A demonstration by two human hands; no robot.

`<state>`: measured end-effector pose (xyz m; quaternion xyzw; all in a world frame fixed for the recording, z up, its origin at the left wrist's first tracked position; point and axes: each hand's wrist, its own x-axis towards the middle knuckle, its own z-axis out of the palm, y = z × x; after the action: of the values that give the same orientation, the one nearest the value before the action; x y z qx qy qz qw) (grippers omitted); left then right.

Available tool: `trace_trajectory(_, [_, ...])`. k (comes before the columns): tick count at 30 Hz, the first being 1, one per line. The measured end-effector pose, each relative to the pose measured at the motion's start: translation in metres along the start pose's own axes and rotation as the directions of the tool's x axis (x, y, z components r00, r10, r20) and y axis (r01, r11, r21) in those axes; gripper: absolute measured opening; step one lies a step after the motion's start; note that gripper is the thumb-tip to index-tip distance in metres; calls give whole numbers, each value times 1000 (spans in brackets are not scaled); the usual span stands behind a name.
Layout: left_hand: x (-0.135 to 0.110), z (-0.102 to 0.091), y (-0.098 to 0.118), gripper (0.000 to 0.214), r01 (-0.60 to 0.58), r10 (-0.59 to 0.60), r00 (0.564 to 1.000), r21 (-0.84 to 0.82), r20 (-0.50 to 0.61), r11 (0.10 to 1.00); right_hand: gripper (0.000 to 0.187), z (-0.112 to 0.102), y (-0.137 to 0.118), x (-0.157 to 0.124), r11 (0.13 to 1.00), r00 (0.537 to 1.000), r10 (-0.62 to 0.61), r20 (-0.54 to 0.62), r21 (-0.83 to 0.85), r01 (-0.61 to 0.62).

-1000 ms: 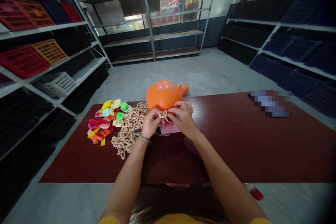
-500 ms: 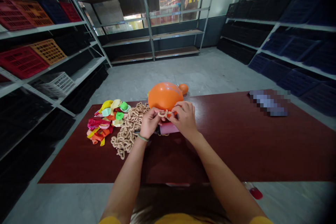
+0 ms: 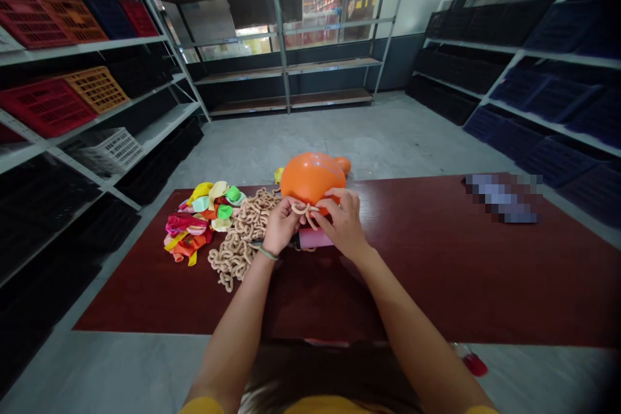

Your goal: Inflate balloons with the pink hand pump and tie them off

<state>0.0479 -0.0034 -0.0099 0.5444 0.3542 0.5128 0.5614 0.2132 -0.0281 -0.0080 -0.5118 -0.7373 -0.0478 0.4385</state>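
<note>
My left hand [image 3: 282, 225] is closed, pinching one end of a beige cord [image 3: 303, 208]. My right hand [image 3: 343, 220] is closed on the same cord from the other side, thumb and fingertips together. Right behind the cord sits an inflated orange balloon [image 3: 313, 176]; the cord lies across its near side, and I cannot tell whether it goes around the balloon's neck. Under my hands a pink cylinder with a dark end, perhaps a hand pump [image 3: 314, 237], rests on the table. Beside my left hand is a tangled pile of beige cord [image 3: 242, 233].
Uninflated balloons [image 3: 187, 233] in several colours lie left on the dark red table [image 3: 436, 272]. A smaller orange balloon [image 3: 343, 165] and a bit of yellow [image 3: 278, 174] show behind the big one. A pixelated object [image 3: 502, 197] lies at right. Shelves with crates [image 3: 48, 107] stand around.
Between my fingers the cord has shifted, and a loose end now hangs down toward my right hand. The whole view has moved slightly; both hands stay by the orange balloon.
</note>
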Motion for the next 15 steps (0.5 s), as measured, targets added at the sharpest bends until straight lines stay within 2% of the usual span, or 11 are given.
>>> trace_trajectory(4, [0, 0, -1, 30, -6, 6, 1000, 20, -4, 1000, 14, 0, -1, 0, 999, 999, -37, 8, -18, 37])
trace_trajectory(15, [4, -6, -2, 30, -39, 56, 988, 122, -145, 992, 22, -1, 11, 2, 992, 991, -123, 51, 29, 122])
